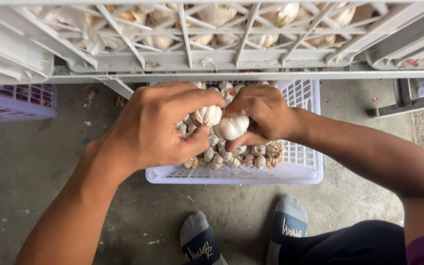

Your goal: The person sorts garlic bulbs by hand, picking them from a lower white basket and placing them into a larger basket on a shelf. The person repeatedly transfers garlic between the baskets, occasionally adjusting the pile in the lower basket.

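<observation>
Both my hands grip one white garlic bulb (pixel 222 123) above a pale lilac plastic basket (pixel 303 169). My left hand (pixel 158 125) pinches the bulb's left part between thumb and fingers. My right hand (pixel 263 115) holds the right part, thumb underneath. The bulb looks partly split into two lumps. Under my hands, the basket holds several loose garlic cloves (pixel 244 158) and small pieces.
A white lattice crate (pixel 212 54) full of garlic bulbs spans the top on a rack. Another lilac basket (pixel 11 100) stands at left on the concrete floor (pixel 35 167). My two socked feet (pixel 244 235) are below the basket. Garlic skins litter the floor.
</observation>
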